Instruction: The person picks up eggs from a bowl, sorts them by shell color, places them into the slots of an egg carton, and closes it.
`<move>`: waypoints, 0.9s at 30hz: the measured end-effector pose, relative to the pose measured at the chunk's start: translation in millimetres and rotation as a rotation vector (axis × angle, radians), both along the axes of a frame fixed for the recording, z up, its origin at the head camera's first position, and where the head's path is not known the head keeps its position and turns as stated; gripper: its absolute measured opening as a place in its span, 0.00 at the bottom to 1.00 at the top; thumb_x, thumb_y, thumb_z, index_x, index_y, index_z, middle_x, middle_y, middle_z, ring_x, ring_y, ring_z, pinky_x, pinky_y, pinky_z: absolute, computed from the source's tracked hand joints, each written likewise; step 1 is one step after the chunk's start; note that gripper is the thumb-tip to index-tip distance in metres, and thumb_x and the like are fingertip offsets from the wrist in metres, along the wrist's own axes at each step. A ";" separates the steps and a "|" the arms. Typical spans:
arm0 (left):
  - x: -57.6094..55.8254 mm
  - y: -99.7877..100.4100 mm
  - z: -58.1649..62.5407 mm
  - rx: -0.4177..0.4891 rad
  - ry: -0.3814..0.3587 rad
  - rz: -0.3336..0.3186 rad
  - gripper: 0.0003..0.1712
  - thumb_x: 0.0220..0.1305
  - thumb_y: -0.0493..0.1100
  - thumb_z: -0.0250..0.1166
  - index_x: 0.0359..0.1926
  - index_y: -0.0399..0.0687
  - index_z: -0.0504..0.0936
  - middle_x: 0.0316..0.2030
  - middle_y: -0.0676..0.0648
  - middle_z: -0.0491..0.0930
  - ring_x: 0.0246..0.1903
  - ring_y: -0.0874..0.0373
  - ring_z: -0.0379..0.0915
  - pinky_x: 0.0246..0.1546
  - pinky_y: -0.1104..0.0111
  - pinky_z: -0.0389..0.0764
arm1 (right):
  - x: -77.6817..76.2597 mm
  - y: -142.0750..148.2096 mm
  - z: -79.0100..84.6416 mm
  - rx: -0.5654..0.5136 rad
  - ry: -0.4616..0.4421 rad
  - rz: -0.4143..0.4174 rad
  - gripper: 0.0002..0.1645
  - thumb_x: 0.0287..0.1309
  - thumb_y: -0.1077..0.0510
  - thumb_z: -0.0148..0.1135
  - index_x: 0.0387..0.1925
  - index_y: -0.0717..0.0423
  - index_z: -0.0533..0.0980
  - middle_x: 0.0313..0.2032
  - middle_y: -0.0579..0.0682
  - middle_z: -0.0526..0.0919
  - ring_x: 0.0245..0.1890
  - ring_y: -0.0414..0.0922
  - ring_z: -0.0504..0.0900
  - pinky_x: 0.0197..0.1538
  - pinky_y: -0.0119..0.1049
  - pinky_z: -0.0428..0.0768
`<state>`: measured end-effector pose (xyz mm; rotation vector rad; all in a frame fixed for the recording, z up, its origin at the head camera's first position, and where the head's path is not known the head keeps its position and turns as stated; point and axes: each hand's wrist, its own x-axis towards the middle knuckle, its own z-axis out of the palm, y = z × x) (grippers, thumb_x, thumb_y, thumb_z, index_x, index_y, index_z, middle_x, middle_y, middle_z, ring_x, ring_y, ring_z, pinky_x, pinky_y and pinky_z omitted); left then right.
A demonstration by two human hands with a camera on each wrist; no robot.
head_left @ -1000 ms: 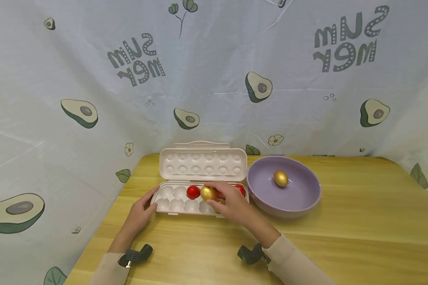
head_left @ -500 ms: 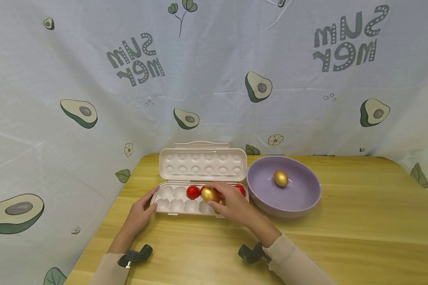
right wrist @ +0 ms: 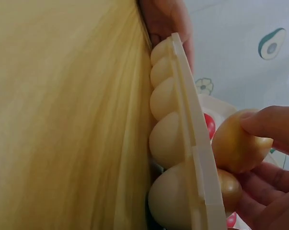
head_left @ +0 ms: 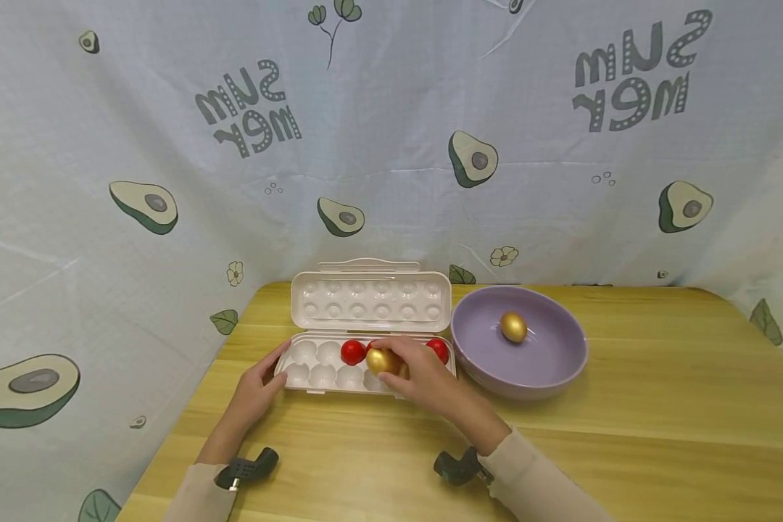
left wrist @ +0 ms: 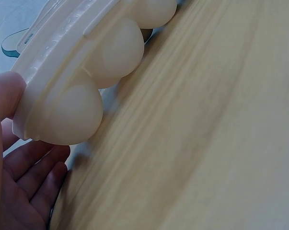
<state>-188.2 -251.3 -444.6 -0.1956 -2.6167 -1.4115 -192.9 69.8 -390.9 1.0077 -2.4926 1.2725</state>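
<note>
A cream plastic egg box (head_left: 322,375) lies with its lid (head_left: 371,326) raised at the back. My left hand (head_left: 254,395) grips the box's left end, thumb at its rim in the left wrist view. Between thumb and fingers my right hand (head_left: 424,373) holds a golden egg (head_left: 380,360), close over the front row right of the middle. In the right wrist view another golden egg (right wrist: 229,189) sits in the box beside it. The back row has a red egg (head_left: 352,352) near the middle and a red egg (head_left: 438,350) at the right end; my right hand hides cups between them.
A purple bowl (head_left: 476,355) stands right against the box, with one golden egg (head_left: 514,327) inside. Behind the wooden table (head_left: 659,377) hangs a cloth (head_left: 391,94) printed with avocados. Dark cameras are strapped to both wrists.
The golden egg in my right hand has come slightly lower, from the back row toward the front row. More of the right-end red egg shows. My left hand has stayed put.
</note>
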 end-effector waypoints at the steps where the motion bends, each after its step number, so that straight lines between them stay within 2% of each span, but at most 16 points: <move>1: -0.1 -0.3 -0.5 0.000 0.000 0.001 0.32 0.62 0.31 0.57 0.69 0.46 0.68 0.67 0.40 0.65 0.67 0.47 0.59 0.55 0.89 0.58 | 0.4 -0.7 -0.9 -0.002 0.008 0.003 0.26 0.51 0.64 0.71 0.54 0.58 0.76 0.51 0.50 0.80 0.49 0.44 0.78 0.55 0.39 0.79; 10: -0.6 -0.7 -1.2 -0.011 0.004 0.005 0.33 0.62 0.32 0.57 0.69 0.45 0.68 0.67 0.40 0.65 0.67 0.48 0.59 0.54 0.90 0.57 | 4.7 -5.6 -5.8 0.026 0.001 0.013 0.26 0.51 0.60 0.72 0.54 0.55 0.76 0.49 0.43 0.79 0.43 0.39 0.76 0.47 0.35 0.81; 15: -0.6 -0.6 -1.1 -0.018 -0.005 0.011 0.32 0.62 0.32 0.57 0.69 0.46 0.68 0.67 0.41 0.65 0.67 0.48 0.59 0.54 0.90 0.56 | 5.7 -6.6 -7.6 0.052 0.003 0.000 0.25 0.52 0.59 0.72 0.53 0.51 0.76 0.44 0.41 0.79 0.39 0.39 0.76 0.43 0.32 0.81; 20: -0.7 -0.8 -0.7 -0.014 -0.013 0.005 0.32 0.63 0.33 0.57 0.69 0.47 0.68 0.67 0.41 0.65 0.68 0.48 0.59 0.57 0.86 0.57 | 6.5 -8.3 -10.7 0.043 0.041 0.019 0.24 0.52 0.59 0.71 0.52 0.52 0.76 0.42 0.41 0.79 0.36 0.41 0.75 0.40 0.30 0.79; 23: -0.3 -0.6 0.3 -0.011 -0.014 0.000 0.31 0.64 0.33 0.57 0.69 0.47 0.68 0.68 0.42 0.65 0.68 0.48 0.58 0.59 0.84 0.57 | 7.2 -9.7 -13.3 0.022 0.067 0.020 0.24 0.51 0.60 0.71 0.51 0.54 0.76 0.43 0.43 0.80 0.36 0.41 0.75 0.40 0.30 0.79; 27: 0.3 -0.1 0.7 0.000 -0.015 0.000 0.31 0.64 0.33 0.57 0.69 0.48 0.68 0.68 0.42 0.65 0.68 0.49 0.58 0.57 0.86 0.57 | 8.6 -11.8 -17.4 0.018 0.076 -0.006 0.24 0.51 0.59 0.71 0.51 0.53 0.76 0.45 0.43 0.80 0.39 0.39 0.75 0.43 0.30 0.79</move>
